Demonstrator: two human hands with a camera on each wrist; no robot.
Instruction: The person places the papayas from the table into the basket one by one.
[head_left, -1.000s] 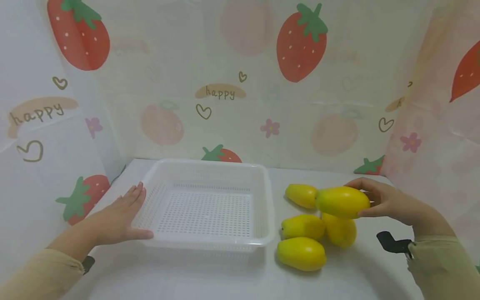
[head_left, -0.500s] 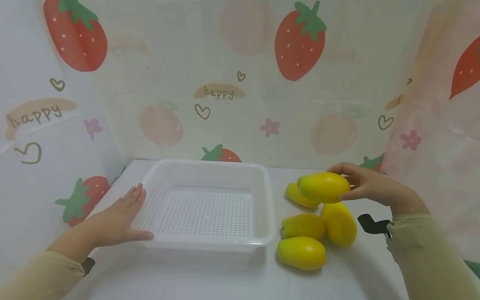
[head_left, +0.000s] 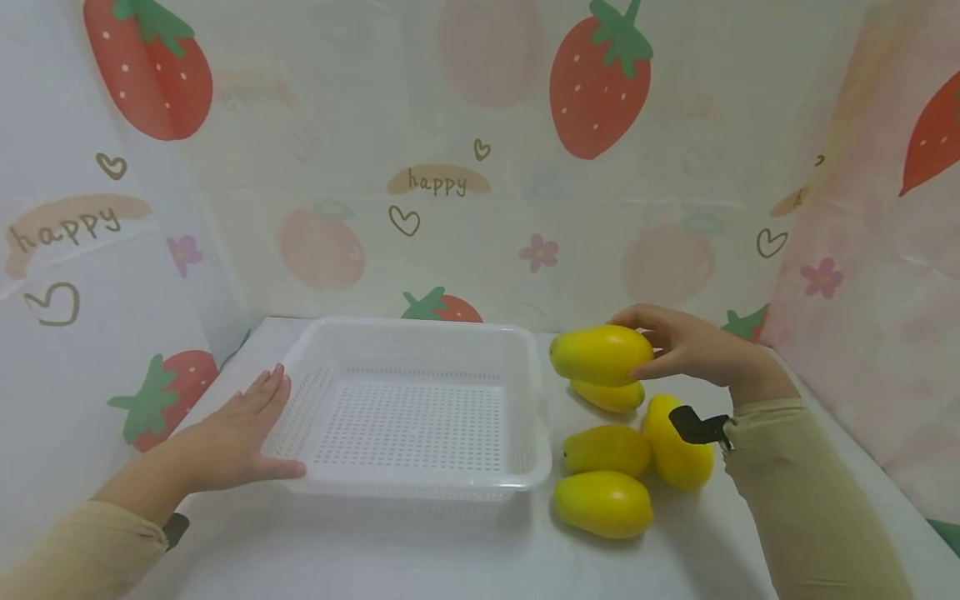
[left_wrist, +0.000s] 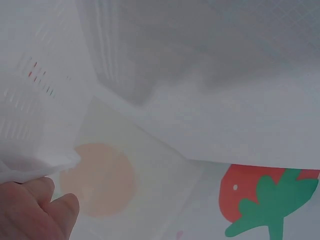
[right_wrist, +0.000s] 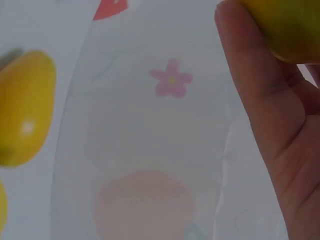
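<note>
My right hand (head_left: 682, 346) grips a yellow papaya (head_left: 600, 354) by its right end, holding it up near the right rim of a white plastic basket (head_left: 420, 482). In the right wrist view the thumb lies along the papaya (right_wrist: 287, 30). A second papaya (head_left: 609, 397) lies partly hidden under the held one. Further toward the front lie more papayas: one (head_left: 678, 442) on the right, another (head_left: 606, 450) beside it, and a third (head_left: 603, 504) nearest me. With fingers straight and thumb spread, my left hand (head_left: 232, 442) rests at the basket's left rim.
A white table surface (head_left: 420, 558) lies under everything. Sheets printed with strawberries, hearts and flowers form a back wall (head_left: 465, 250) and side walls. A dark wrist strap piece (head_left: 697, 425) sticks out from the right sleeve.
My right hand has carried the papaya leftward and up, from above the right-hand papaya to beside the basket's right rim. The left hand stays in place.
</note>
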